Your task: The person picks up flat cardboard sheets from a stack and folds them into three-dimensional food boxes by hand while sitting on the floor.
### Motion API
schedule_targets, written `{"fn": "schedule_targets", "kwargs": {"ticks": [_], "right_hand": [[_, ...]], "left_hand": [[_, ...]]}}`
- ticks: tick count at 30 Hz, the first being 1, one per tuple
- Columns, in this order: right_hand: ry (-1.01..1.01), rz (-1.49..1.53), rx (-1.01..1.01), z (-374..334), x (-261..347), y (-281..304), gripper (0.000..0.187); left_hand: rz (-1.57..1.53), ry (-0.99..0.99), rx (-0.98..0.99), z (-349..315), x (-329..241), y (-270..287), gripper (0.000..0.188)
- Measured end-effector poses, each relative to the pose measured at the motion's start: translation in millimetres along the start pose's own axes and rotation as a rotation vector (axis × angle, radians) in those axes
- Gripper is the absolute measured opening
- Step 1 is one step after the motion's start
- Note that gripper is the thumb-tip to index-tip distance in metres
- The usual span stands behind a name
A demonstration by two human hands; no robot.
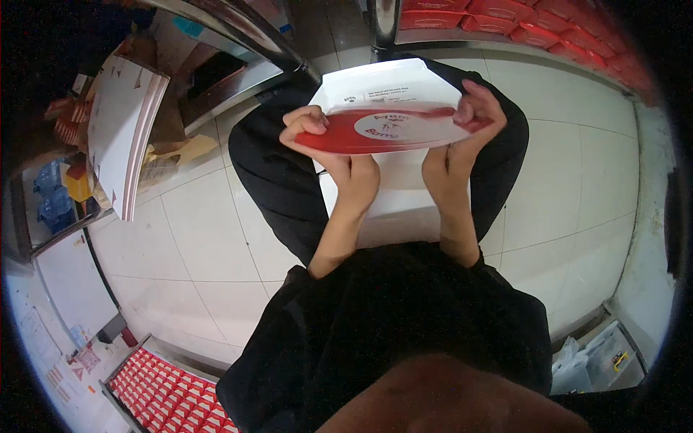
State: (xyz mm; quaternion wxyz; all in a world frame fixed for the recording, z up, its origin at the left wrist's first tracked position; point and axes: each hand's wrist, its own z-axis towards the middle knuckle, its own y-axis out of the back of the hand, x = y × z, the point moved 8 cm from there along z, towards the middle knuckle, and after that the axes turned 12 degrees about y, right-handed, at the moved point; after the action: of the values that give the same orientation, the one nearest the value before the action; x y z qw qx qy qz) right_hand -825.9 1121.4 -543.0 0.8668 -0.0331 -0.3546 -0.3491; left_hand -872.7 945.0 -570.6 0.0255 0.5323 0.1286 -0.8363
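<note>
A red and white printed cardboard piece (393, 130) is held crosswise above my lap, slightly bowed and a little blurred. My left hand (336, 148) grips its left end, fingers curled over the far edge and thumb beneath. At the other end, my right hand (465, 141) clasps it in the same way, fingers bent over the corner. Under both hands, flat white cardboard (386, 76) with small dark print lies across my lap. The held piece covers part of it.
At the left stands a stack of flat white cardboard sheets (123, 137). Red folded boxes (505, 18) fill a rack at the far right, and more small red boxes (170, 390) sit in rows at the lower left. Metal frame legs (382, 29) rise ahead. A clear bin (603, 361) stands lower right.
</note>
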Motion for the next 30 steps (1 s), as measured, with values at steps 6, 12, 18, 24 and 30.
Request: {"fn": "schedule_targets", "kwargs": {"ticks": [6,12,18,24,30], "right_hand": [[-0.013,-0.379,0.302,1.2,-26.3,31.3,0.037],[-0.6,0.245,0.333,-49.0,-41.3,24.8,0.038],[-0.834,0.651,0.248,-89.7,-64.7,29.6,0.04],[-0.734,0.39,0.35,-106.8,-73.4,30.0,0.043],[-0.163,-0.269,0.91,-46.0,-46.4,1.3,0.095]], "left_hand": [[0.548,0.07,0.627,37.8,7.1,-2.8,0.047],[0.599,0.433,0.729,-16.8,24.1,29.1,0.042],[-0.108,0.935,0.668,-41.2,60.0,46.5,0.051],[-0.034,0.884,0.555,-37.6,84.9,43.8,0.046],[0.877,0.001,0.984,-3.0,29.9,-7.1,0.094]]}}
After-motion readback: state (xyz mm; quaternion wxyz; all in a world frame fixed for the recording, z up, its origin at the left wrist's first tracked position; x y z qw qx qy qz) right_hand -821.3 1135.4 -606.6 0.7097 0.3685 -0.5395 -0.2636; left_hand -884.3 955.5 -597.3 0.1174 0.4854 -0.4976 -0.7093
